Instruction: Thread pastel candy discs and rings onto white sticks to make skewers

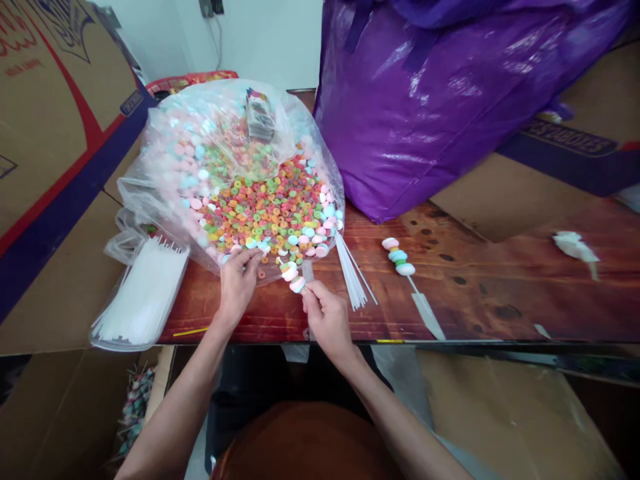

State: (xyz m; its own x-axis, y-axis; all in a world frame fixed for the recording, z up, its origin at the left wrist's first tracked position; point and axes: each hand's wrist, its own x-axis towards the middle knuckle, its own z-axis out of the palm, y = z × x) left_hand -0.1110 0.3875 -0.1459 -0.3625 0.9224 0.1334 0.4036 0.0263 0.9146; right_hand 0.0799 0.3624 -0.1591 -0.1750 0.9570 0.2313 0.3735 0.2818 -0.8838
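My right hand [327,319] pinches a thin white stick threaded with candy: pastel marshmallows [297,285] and a fruit-coloured gummy ring. The threaded end points away from me, over the near edge of an open clear plastic bag [134,183]. At that same edge my left hand [238,280] has its thumb and fingers closed together among the sweets; whatever they hold is too small to make out. Inside the bag lie many gummy rings [260,207] in red, orange and green, with pink, blue and white marshmallows [321,251] around them.
A finished-looking candy skewer [398,257] and loose white sticks [350,273] lie on the wooden table [395,317]. Left stands a pack of white sticks [143,293]. A purple bag [425,100] and cardboard boxes [60,100] flank the work area. Crumpled white plastic [575,247] sits far right.
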